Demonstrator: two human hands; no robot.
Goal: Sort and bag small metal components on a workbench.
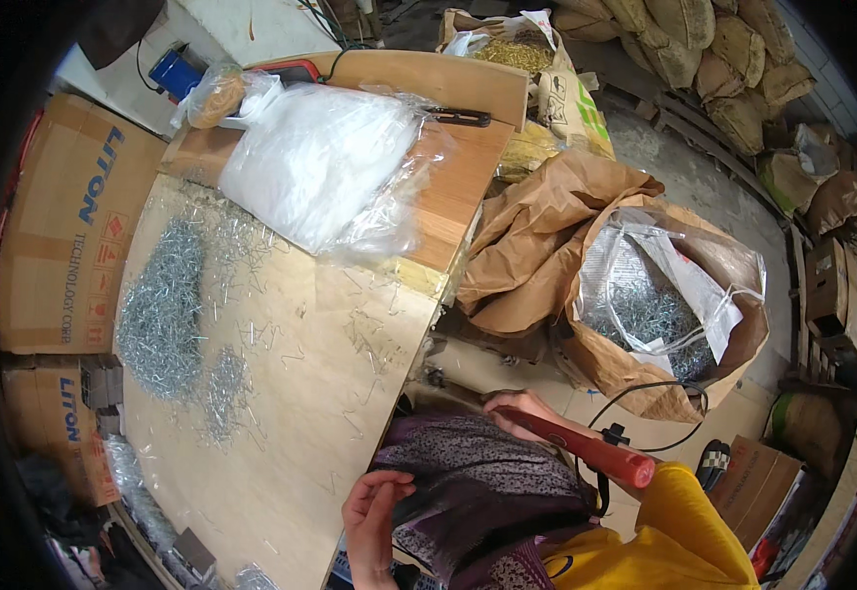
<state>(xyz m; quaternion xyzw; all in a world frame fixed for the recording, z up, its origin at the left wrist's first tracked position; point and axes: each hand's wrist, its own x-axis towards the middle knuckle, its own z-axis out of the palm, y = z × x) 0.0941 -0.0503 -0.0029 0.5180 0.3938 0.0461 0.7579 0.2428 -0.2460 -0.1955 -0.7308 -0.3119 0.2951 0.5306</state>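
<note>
My left hand (374, 506) is raised beside the table's near edge, its fingers curled in, with nothing visible in them. My right hand (519, 405) is low to the right of the table, closed round one end of a red tube-shaped handle (591, 447) that lies back along my forearm. What lies beyond that grip is hard to make out. On the pale wooden tabletop (291, 433) lies a large heap of small bent metal wires (163, 315), with a smaller heap (224, 393) beside it and loose wires scattered around.
A clear plastic bag with white contents (315, 162) lies on a wooden board (458, 187) at the back. An open brown paper sack (664, 295) holds more metal wires. Cardboard boxes (69, 231) line the left. Stacked sacks (684, 44) stand far right. A black cable (699, 393) loops near my right arm.
</note>
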